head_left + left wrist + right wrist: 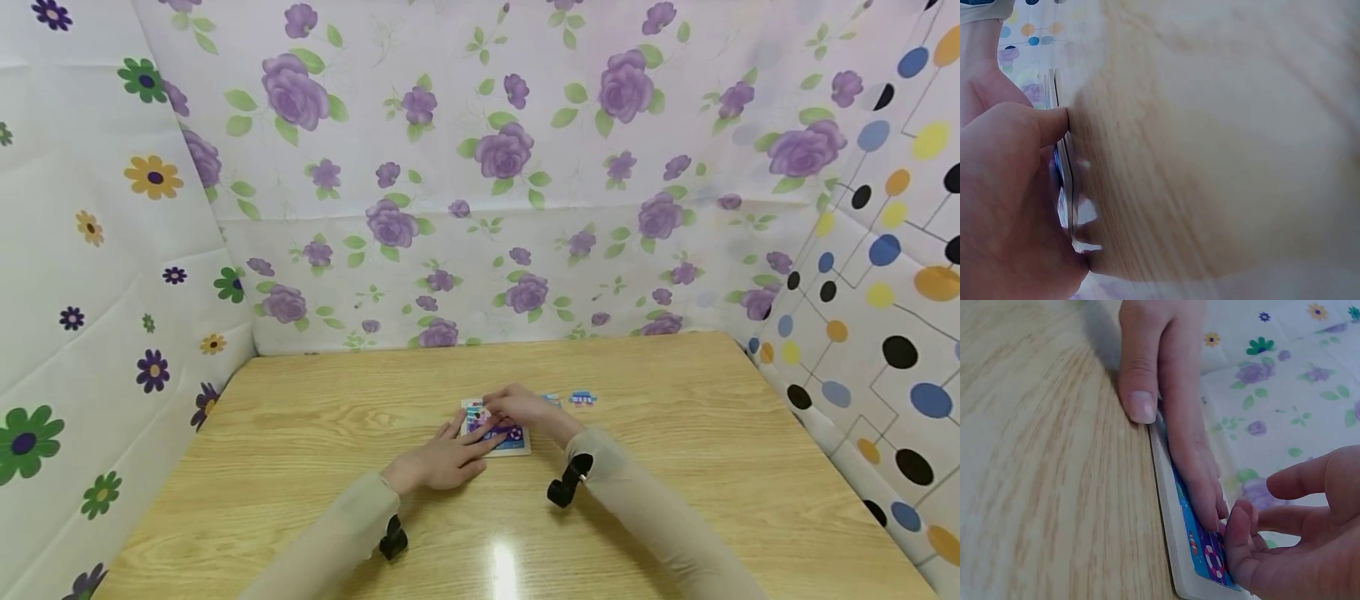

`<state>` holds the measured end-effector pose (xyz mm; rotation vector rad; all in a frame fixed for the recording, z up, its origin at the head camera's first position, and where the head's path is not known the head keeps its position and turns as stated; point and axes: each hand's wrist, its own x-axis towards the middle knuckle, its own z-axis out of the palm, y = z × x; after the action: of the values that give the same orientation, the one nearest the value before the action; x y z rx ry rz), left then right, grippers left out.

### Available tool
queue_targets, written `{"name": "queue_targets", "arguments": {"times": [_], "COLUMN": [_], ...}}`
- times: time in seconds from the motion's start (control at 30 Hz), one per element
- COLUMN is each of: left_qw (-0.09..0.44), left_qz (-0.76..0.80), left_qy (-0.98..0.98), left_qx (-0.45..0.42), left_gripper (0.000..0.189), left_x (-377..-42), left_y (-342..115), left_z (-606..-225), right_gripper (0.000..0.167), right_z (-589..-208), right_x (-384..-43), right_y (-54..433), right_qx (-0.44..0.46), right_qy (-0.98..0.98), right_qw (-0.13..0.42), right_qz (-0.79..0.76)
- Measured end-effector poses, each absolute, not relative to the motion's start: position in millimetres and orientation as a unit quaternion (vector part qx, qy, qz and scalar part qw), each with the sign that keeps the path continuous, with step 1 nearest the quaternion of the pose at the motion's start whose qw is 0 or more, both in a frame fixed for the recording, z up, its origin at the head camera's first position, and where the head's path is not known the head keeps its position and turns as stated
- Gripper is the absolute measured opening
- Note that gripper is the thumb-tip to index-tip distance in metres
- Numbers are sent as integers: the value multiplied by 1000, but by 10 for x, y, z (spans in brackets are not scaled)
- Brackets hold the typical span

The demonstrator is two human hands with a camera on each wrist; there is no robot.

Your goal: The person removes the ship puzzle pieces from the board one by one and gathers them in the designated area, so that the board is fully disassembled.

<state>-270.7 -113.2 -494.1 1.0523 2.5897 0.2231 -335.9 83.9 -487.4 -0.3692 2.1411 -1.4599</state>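
The puzzle board point(512, 452), with its white frame, lay flat on the table point(322, 425), near the middle. Its inside was a blue and purple picture, on which a life ring point(1215, 561) was visible; the hands covered much of the rest. The left hand point(450, 458) rested across the picture, its grip spread wide with straight fingers, curled around nothing, and its thumb was beside the near edge of the frame. The right hand point(521, 406) reached over the farther part with bent fingers, close to the left fingertips; whether this grip pinched any piece could not be told. Just beyond the right hand were two loose blue pieces point(582, 398), one partly hidden. Behind the table hung a white cloth point(450, 275) with purple roses.
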Motion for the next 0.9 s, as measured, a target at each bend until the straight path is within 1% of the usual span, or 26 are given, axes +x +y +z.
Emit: {"name": "queue_targets", "arguments": {"times": [0.1, 0.2, 0.3, 0.4, 0.53, 0.6, 0.7, 0.8, 0.9], "left_qw": [170, 172, 173, 178, 185, 188, 192, 193, 192], "left_qz": [74, 70, 69, 70, 77, 81, 77, 75, 77], "left_qy": [911, 912, 912, 913, 910, 908, 907, 907, 908], "left_qx": [368, 367, 365, 361, 364, 365, 366, 366, 366], "left_gripper": [51, 51, 51, 51, 51, 51, 51, 52, 52], "left_x": [-2708, -2710, -2702, -2696, -2702, -2705, -2712, -2708, -2699], "left_y": [-1128, -1127, -1131, -1131, -1128, -1134, -1131, -1129, -1117], "left_z": [-4934, -4922, -4908, -4897, -4881, -4873, -4861, -4856, -4851], "right_gripper": [36, 37, 42, 43, 27, 22, 20, 18, 22], "right_z": [-4877, -4897, -4898, -4896, -4885, -4888, -4905, -4924, -4927], "right_x": [-3342, -3341, -3345, -3367, -3401, -3418, -3446, -3458, -3452], "right_y": [847, 855, 858, 865, 861, 850, 864, 872, 876], "right_qx": [-152, -159, -155, -155, -148, -131, -108, -92, -81], "right_qy": [811, 815, 812, 788, 720, 685, 659, 652, 656], "right_qw": [238, 234, 248, 278, 327, 347, 355, 350, 346], "right_qz": [-512, -506, -505, -527, -594, -627, -655, -666, -666]}}
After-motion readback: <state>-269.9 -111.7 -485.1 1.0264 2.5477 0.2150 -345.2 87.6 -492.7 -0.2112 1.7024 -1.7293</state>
